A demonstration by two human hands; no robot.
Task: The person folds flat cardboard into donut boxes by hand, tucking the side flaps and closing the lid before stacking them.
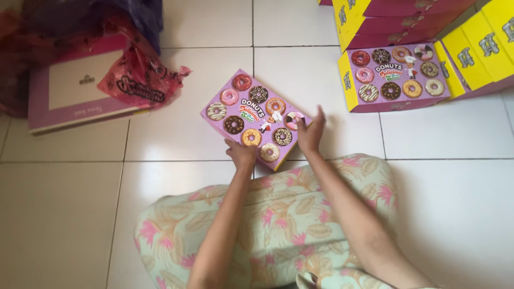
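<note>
Floral-print fabric (278,225) over the person's lap fills the bottom of the view, pale green with pink and tan leaves; both bare forearms reach up from it toward 12 o'clock.

Left hand (242,155) – fingers curled over the near edge of a flat purple donut box (251,115), gripping it at the box's 6 o'clock. Right hand (311,134) – fingers spread fairly wide, palm pressed against the box's near-right corner at about 4 o'clock. So the box lies just beyond both hands, pinned between them, touching each.

Box sits on the white tiled floor (187,144), turned diagonally, long axis running from 10 to 4 o'clock. Lid face up, printed with rows of coloured donuts.

At 2 o'clock from the held box, well apart: a stack of like purple-and-yellow boxes (396,75), nearest one showing the same donut lid. More yellow-sided boxes (482,48) lean at the far right edge.

At 10 o'clock: a large flat purple carton (69,96) with a pale panel, partly covered by a crumpled red plastic bag (136,80). Dark plastic (144,18) bunched behind it at the top edge.
</note>
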